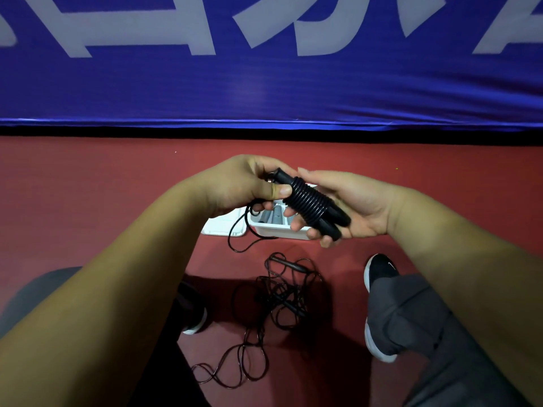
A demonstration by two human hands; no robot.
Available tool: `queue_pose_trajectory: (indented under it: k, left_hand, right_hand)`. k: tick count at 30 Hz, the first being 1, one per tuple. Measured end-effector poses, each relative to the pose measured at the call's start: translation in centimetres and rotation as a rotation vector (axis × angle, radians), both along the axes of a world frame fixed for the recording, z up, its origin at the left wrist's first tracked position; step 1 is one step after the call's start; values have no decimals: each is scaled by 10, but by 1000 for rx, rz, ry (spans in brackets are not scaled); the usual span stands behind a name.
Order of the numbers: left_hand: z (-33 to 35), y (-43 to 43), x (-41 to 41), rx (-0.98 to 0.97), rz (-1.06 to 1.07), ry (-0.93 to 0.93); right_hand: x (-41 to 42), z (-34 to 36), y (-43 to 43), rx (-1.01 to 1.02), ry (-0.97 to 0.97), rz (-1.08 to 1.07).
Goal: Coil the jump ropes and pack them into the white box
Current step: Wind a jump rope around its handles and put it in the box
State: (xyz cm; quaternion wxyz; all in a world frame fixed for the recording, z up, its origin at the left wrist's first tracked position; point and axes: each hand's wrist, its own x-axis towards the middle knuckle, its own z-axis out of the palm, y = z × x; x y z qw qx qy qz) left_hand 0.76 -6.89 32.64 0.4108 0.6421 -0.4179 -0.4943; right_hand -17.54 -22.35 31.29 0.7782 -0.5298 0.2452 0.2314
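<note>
- Both hands are on 1 black jump rope (pixel 305 198), its cord wound in tight turns around the 2 handles, which sit side by side.
- The left hand (pixel 238 186) grips the far end of the bundle, thumb pressed flat on the coils and fingers curled under.
- The right hand (pixel 361 207) is palm up and cradles the near ends of the handles, with its fingers wrapped up around them from below.
- A loose tail of cord (pixel 235 236) hangs down from the left-hand side of the grip, not wound on yet.
- The white box (pixel 279 230) sits on the red floor (pixel 88 201) straight under the grip. There's gray stuff inside, can't tell what.
- Its lid (pixel 220 227) lies flat, touching the box, below the left hand.
- A 2nd jump rope (pixel 282 289) is a tangled heap on the floor, below the grip and closer to the person than the box.
- A black sneaker (pixel 380 270) sits lower right of the grip.
</note>
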Motion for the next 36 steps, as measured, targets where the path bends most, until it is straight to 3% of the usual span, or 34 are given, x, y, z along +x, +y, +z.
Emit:
queue_pose_trajectory:
  k: [29, 36]
  left_hand:
    - [-3, -5, -3, -32, 148, -120]
    - [-2, -5, -5, 61, 186, -197]
  right_hand:
    - [10, -19, 9, -89, -56, -175]
    - [8, -18, 9, -115, -91, -255]
